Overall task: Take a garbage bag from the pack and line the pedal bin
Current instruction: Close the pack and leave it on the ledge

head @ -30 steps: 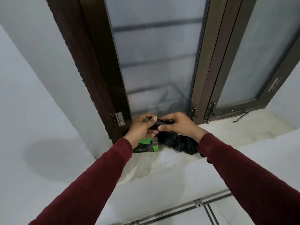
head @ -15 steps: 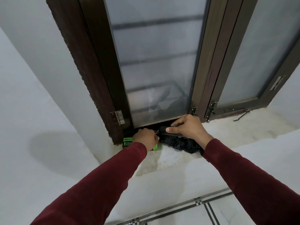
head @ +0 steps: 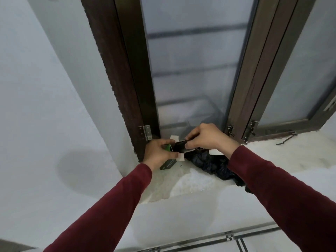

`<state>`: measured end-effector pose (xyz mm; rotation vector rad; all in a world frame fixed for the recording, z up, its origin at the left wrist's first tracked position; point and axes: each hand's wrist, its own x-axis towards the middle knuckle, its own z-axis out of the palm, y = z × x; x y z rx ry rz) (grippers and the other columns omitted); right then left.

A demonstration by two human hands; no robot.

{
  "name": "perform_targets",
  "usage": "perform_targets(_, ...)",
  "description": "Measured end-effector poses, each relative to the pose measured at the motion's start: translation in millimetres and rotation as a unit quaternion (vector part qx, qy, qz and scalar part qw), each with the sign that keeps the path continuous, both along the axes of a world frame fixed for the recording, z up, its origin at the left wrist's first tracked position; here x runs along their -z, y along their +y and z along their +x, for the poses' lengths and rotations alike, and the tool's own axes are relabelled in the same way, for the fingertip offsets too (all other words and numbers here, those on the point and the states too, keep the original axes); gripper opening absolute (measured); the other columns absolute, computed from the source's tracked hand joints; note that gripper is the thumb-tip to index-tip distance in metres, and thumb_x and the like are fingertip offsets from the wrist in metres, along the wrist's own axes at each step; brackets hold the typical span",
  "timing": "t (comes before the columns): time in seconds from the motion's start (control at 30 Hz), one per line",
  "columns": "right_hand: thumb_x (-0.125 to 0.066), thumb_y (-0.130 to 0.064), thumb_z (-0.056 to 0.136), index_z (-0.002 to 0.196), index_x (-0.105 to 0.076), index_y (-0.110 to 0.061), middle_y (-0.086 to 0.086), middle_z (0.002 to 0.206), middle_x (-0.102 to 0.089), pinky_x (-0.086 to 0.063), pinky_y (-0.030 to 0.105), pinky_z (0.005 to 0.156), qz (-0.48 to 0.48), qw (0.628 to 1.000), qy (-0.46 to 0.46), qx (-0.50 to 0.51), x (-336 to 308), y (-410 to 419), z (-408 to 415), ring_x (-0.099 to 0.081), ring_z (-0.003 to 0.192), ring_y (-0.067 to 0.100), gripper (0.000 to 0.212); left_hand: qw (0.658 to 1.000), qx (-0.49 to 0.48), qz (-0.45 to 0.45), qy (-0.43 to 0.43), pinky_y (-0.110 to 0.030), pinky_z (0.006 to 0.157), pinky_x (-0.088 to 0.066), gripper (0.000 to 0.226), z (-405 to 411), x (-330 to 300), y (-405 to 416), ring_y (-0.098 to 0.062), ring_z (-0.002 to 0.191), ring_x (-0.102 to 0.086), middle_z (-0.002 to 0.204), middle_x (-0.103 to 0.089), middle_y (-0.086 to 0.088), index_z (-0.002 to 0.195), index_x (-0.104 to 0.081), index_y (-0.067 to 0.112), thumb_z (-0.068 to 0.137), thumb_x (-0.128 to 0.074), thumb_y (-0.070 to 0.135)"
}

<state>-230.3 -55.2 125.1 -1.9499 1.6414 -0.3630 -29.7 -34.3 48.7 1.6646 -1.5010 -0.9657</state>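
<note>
While both hands meet over the far left end of the windowsill, the left hand has its fingers curled closed around the green and black garbage bag pack, whose white flaps stick out above and below the grip. Just to its right, the right hand pinches the dark rolled garbage bag between thumb and bent fingers, right at the mouth of the pack, so the two hands nearly touch. Below the right wrist, a loose crumpled black plastic bag lies on the sill, its near end hanging over the edge. Both arms wear dark red sleeves. Behind the hands stands a frosted window in a dark brown frame, with a metal hinge at the left.
</note>
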Motion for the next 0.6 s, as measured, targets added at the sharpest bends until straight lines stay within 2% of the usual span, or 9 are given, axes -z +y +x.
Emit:
perform_targets(0.1, -0.089, -0.036, 0.071, 0.103, -0.081, -0.027, -0.008, 0.093, -0.076, -0.052, 0.018, 0.068, -0.030, 0.996, 0.056, -0.058, -4.1, -3.2, 21.4, -0.068, 0.081, 0.008, 0.034, 1.000, -0.002, 0.005, 0.023, -0.018, 0.090, -0.047, 0.068, 3.8, 0.9, 4.7, -0.007, 0.109, -0.061, 0.124, -0.069, 0.004, 0.127, -0.072, 0.021, 0.063, -0.096, 0.011)
perform_targets(0.2, -0.088, -0.040, 0.071, 0.105, -0.079, -0.031, -0.008, 0.094, -0.074, -0.049, 0.023, 0.069, -0.069, 0.987, 0.112, -0.097, -8.7, -4.5, 41.1, -0.066, 0.085, 0.010, 0.036, 0.999, 0.001, 0.004, 0.033, -0.019, 0.094, -0.046, 0.076, 5.8, 2.5, 8.5, -0.007, 0.113, -0.060, 0.126, -0.067, 0.005, 0.134, -0.067, 0.019, 0.064, -0.095, 0.010)
perform_targets(0.27, -0.088, -0.038, 0.071, 0.104, -0.080, -0.030, -0.008, 0.096, -0.075, -0.053, 0.024, 0.073, -0.077, 0.985, 0.102, -0.113, -11.2, -7.8, 49.8, -0.068, 0.089, 0.011, 0.035, 0.999, -0.004, 0.000, 0.043, -0.019, 0.094, -0.047, 0.075, 7.6, 4.1, 9.1, -0.008, 0.113, -0.061, 0.124, -0.067, 0.005, 0.135, -0.066, 0.019, 0.065, -0.094, 0.009)
perform_targets(0.33, -0.087, -0.030, 0.075, 0.104, -0.081, -0.024, -0.006, 0.099, -0.077, -0.057, 0.025, 0.082, -0.080, 0.992, 0.039, -0.092, -9.9, -14.0, 53.6, -0.071, 0.093, 0.011, 0.030, 0.999, -0.013, -0.004, 0.051, -0.020, 0.095, -0.048, 0.074, 8.7, 5.7, 8.8, -0.010, 0.113, -0.062, 0.123, -0.068, 0.005, 0.133, -0.067, 0.019, 0.065, -0.094, 0.008)
perform_targets(0.43, -0.075, -0.016, 0.085, 0.104, -0.082, -0.018, -0.001, 0.103, -0.079, -0.052, 0.017, 0.087, -0.104, 0.993, -0.006, -0.051, -1.9, -22.8, 51.1, -0.071, 0.101, 0.013, 0.021, 0.998, -0.019, 0.006, 0.056, -0.026, 0.100, -0.052, 0.079, 9.9, 8.3, 7.9, -0.011, 0.115, -0.061, 0.130, -0.066, 0.004, 0.135, -0.065, 0.022, 0.062, -0.094, 0.008)
perform_targets(0.5, -0.071, -0.011, 0.087, 0.108, -0.080, -0.017, 0.001, 0.111, -0.077, -0.050, 0.018, 0.089, -0.085, 0.996, 0.018, -0.039, 6.5, -26.7, 47.1, -0.070, 0.107, 0.015, 0.024, 0.998, -0.016, 0.019, 0.059, -0.033, 0.105, -0.052, 0.088, 12.7, 10.1, 7.7, -0.013, 0.122, -0.058, 0.135, -0.062, 0.004, 0.140, -0.060, 0.024, 0.060, -0.094, 0.009)
perform_targets(0.6, -0.072, -0.021, 0.089, 0.132, -0.068, -0.018, 0.003, 0.136, -0.066, -0.045, 0.024, 0.103, -0.019, 0.995, 0.098, -0.024, 25.6, -33.4, 38.0, -0.060, 0.126, 0.021, 0.043, 0.999, 0.002, 0.023, 0.046, -0.036, 0.108, -0.050, 0.103, 15.9, 13.9, 7.7, -0.015, 0.128, -0.055, 0.140, -0.057, 0.005, 0.146, -0.051, 0.026, 0.054, -0.094, 0.014)
